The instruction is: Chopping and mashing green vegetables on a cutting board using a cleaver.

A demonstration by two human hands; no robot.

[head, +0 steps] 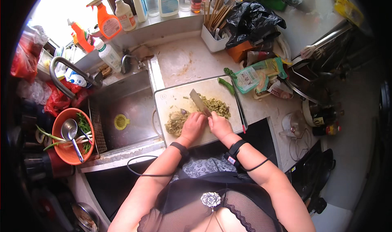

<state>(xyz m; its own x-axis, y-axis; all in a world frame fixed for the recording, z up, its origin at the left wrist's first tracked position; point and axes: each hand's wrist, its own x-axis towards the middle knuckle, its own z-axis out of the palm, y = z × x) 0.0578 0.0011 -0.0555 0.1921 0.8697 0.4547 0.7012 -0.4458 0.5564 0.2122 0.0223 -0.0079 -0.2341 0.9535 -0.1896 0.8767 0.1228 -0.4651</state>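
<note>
My right hand (220,126) grips the handle of a kitchen knife, whose broad metal blade (198,100) points away from me over a white cutting board (171,98). To its right lies a heap of finely chopped greenish food (217,107). My left hand (193,126) rests with bent fingers beside the knife, at the edge of a second, coarser pile (175,124); whether the fingers hold a piece is hidden. A green chilli pepper (226,86) lies at the board's far right corner. Dark chopsticks (239,106) with a red tip lie along the right edge.
A steel sink (122,94) with a yellow strainer (121,122) adjoins the board's left. Farther left, an orange basket (55,130) holds a ladle (69,129) and scallions. Food packets (248,78) stand right of the board, near a chopstick holder (212,42). A faucet (58,81) arches at left.
</note>
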